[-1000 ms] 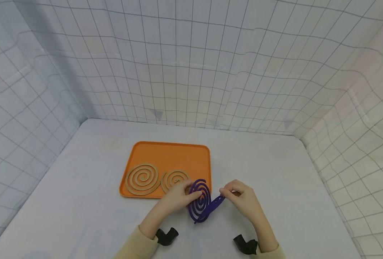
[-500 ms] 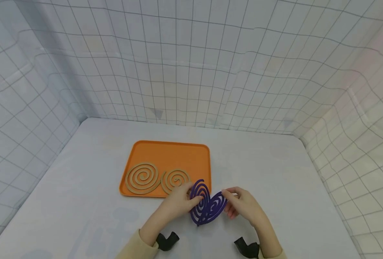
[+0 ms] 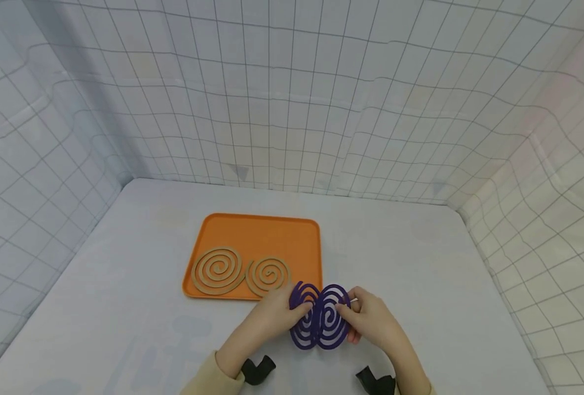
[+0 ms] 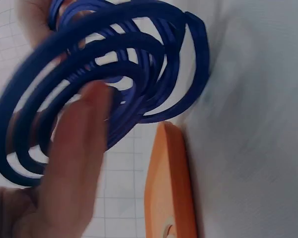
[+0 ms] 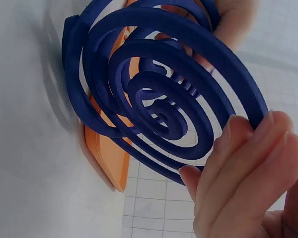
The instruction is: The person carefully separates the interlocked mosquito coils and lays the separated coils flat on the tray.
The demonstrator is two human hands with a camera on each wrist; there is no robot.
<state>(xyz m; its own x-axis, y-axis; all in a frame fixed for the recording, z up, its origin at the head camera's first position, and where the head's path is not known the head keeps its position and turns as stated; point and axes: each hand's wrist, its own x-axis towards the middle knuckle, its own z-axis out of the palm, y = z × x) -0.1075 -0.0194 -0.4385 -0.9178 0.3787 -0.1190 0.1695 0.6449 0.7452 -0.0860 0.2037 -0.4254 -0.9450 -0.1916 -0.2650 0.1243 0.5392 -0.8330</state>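
Two purple mosquito coils stand side by side above the table, meeting along their inner edges like an opened book. The left purple coil (image 3: 308,325) is gripped by my left hand (image 3: 272,312), its thumb across the spiral's face. My right hand (image 3: 373,319) pinches the outer edge of the right purple coil (image 3: 329,316), with the fingers behind it. In the right wrist view, the spiral of a purple coil (image 5: 161,130) shows close up, with fingers on its outer ring. Whether the two coils are still interlocked where they meet cannot be told.
An orange tray (image 3: 272,230) lies behind my left hand. On it rest two tan coils, the left tan coil (image 3: 217,267) and the right tan coil (image 3: 269,272), the latter partly near my hand. Grid-patterned white curtains (image 3: 292,109) surround the white table (image 3: 410,263).
My right hand has swung its purple coil outward from a steep, edge-on angle until its face shows beside the left one. My left hand has kept its grip and shifted slightly.
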